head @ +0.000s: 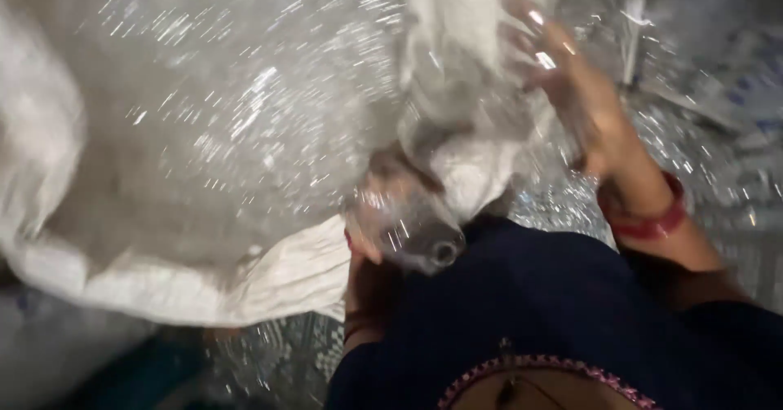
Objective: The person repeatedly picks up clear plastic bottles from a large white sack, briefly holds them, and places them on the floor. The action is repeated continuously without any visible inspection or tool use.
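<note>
Left hand [367, 243] clamped around clear plastic bottle [412, 231] at white sack [269, 284] mouth. Right hand [563, 76] spread open, pressing crumpled plastic [465, 92]. Risk: bottle slips past sack rim; heavy blur hides the grip's detail.

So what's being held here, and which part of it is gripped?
The left hand grips a clear plastic bottle around its body, with the neck pointing toward the person. The right hand lies spread against the white sack; blur hides whether it grips.
</note>
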